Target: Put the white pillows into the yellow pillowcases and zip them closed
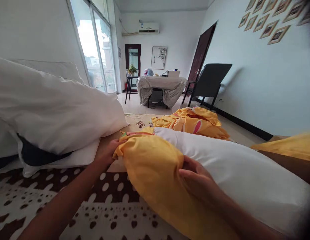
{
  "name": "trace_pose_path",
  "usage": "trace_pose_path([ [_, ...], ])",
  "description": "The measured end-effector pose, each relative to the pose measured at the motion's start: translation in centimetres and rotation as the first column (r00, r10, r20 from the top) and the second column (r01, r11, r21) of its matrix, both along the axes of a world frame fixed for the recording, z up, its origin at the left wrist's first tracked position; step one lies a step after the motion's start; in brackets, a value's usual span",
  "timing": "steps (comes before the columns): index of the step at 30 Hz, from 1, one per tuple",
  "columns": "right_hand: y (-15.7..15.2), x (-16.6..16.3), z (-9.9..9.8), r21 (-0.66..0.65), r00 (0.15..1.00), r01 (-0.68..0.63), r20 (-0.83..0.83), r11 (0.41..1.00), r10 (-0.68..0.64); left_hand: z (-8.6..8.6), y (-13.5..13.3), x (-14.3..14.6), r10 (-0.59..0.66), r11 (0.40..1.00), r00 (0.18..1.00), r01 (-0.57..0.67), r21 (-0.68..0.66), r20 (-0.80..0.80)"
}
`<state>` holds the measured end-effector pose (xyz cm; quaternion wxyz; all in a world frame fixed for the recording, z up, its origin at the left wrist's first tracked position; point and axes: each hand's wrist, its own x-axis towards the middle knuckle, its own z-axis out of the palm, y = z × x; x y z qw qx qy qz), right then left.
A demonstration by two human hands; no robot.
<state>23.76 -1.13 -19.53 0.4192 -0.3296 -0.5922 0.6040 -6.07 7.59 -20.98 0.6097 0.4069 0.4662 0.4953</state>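
Observation:
A yellow pillowcase point(152, 160) covers the near side of a long white pillow point(220, 156), which shows bare along its far and right side. My left hand point(115, 146) is closed on the pillowcase's left corner, where a pink and green print shows. Further right, my right hand point(198, 176) pinches the yellow cloth between thumb and fingers, beside the white pillow. Some of its fingertips are hidden by the fabric.
White pillows point(60, 110) are piled on the left. Crumpled orange printed bedding point(195, 121) lies beyond the pillow. Underneath is a brown-and-white patterned blanket point(112, 213). More yellow cloth point(292, 146) is at the right. A covered table point(162, 86) and dark chair point(212, 80) stand further off.

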Motion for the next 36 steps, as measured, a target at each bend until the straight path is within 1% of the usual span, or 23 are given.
trace_pose_path([
  [1, -0.2, 0.7, -0.2, 0.02, 1.0, 0.003, 0.023, 1.0, -0.003, 0.6, 1.2, -0.4, -0.003, 0.999, 1.0, 0.003, 0.034, -0.001],
  [2, -0.5, 1.4, -0.5, 0.041, 0.996, -0.005, 0.09, 0.999, 0.001, 0.9, 2.1, -0.7, -0.007, 0.999, 1.0, 0.007, 0.054, -0.005],
  [3, -1.0, 2.0, -0.9, 0.053, 0.981, -0.019, 0.194, 0.998, 0.008, 0.8, 2.8, -1.1, -0.006, 0.998, 1.0, 0.007, 0.063, -0.009],
  [4, -1.5, 2.6, -1.4, 0.055, 0.948, -0.029, 0.318, 0.998, 0.01, 0.4, 3.2, -1.4, -0.003, 0.998, 1.0, 0.004, 0.065, -0.016],
  [6, -2.6, 3.9, -2.2, 0.062, 0.836, -0.021, 0.549, 0.998, -0.017, -1.2, 3.6, -2.1, 0.007, 0.998, 1.0, -0.005, 0.059, -0.025],
  [7, -3.1, 4.5, -2.5, 0.076, 0.772, -0.003, 0.634, 0.997, -0.046, -2.3, 3.7, -2.4, 0.006, 0.999, 1.0, -0.005, 0.053, -0.024],
  [9, -3.4, 5.5, -2.3, 0.125, 0.672, 0.062, 0.729, 0.99, -0.134, -4.3, 3.6, -2.9, -0.018, 0.999, 1.0, 0.019, 0.033, -0.022],
  [11, -2.8, 6.0, -1.4, 0.154, 0.628, 0.117, 0.754, 0.981, -0.193, -5.7, 3.5, -3.5, -0.07, 0.997, 0.997, 0.071, 0.017, -0.027],
  [13, -1.2, 5.6, -0.2, 0.106, 0.633, 0.154, 0.753, 0.982, -0.18, -6.6, 3.6, -4.2, -0.134, 0.991, 0.99, 0.134, -0.008, -0.042],
  [16, 1.4, 3.2, 1.3, -0.067, 0.684, 0.149, 0.727, 0.987, -0.054, -6.8, 3.7, -5.5, -0.212, 0.975, 0.973, 0.203, -0.094, -0.095],
  [17, 2.1, 2.0, 1.6, -0.106, 0.705, 0.134, 0.709, 0.985, -0.02, -6.7, 3.7, -5.9, -0.24, 0.967, 0.959, 0.222, -0.126, -0.152],
  [19, 3.5, -0.6, 2.0, -0.134, 0.74, 0.092, 0.672, 0.987, 0.022, -6.3, 3.6, -6.8, -0.301, 0.951, 0.911, 0.267, -0.154, -0.282],
  [21, 4.9, -3.2, 2.3, -0.107, 0.763, 0.078, 0.646, 0.991, 0.01, -5.8, 3.4, -7.4, -0.34, 0.94, 0.862, 0.305, -0.152, -0.376],
  [23, 6.7, -5.1, 2.4, -0.09, 0.788, 0.101, 0.616, 0.991, -0.025, -5.4, 3.2, -7.5, -0.364, 0.931, 0.857, 0.33, -0.152, -0.366],
  [25, 8.6, -5.5, 2.4, -0.099, 0.815, 0.138, 0.576, 0.985, -0.057, -5.0, 3.0, -7.2, -0.377, 0.926, 0.868, 0.34, -0.166, -0.323],
  [27, 10.4, -4.5, 2.5, -0.088, 0.805, 0.205, 0.582, 0.975, -0.116, -4.8, 2.8, -7.0, -0.381, 0.924, 0.875, 0.347, -0.16, -0.299],
  [28, 11.1, -3.6, 2.5, -0.065, 0.777, 0.24, 0.611, 0.969, -0.151, -4.7, 2.7, -6.9, -0.38, 0.925, 0.873, 0.35, -0.149, -0.305],
  [30, 11.9, -1.6, 2.6, 0.01, 0.69, 0.289, 0.691, 0.957, -0.215, -4.6, 2.7, -7.0, -0.368, 0.93, 0.862, 0.346, -0.127, -0.349],
  [32, 11.8, -0.4, 2.7, 0.1, 0.583, 0.263, 0.776, 0.96, -0.241, -4.6, 2.8, -7.4, -0.331, 0.943, 0.845, 0.31, -0.12, -0.42],
  [33, 11.5, -0.3, 2.7, 0.175, 0.514, 0.228, 0.814, 0.958, -0.271, -4.7, 2.9, -7.7, -0.313, 0.949, 0.844, 0.29, -0.119, -0.436],
  [34, 11.0, -0.6, 2.7, 0.281, 0.438, 0.182, 0.835, 0.942, -0.334, -4.8, 3.0, -8.0, -0.299, 0.954, 0.854, 0.274, -0.121, -0.425],
  [35, 10.3, -1.3, 2.7, 0.406, 0.365, 0.125, 0.83, 0.906, -0.422, -4.9, 3.2, -8.3, -0.29, 0.957, 0.879, 0.262, -0.124, -0.379],
  [36, 9.6, -2.3, 2.7, 0.522, 0.309, 0.058, 0.801, 0.851, -0.513, -5.0, 3.4, -8.5, -0.283, 0.958, 0.912, 0.256, -0.127, -0.298],
])
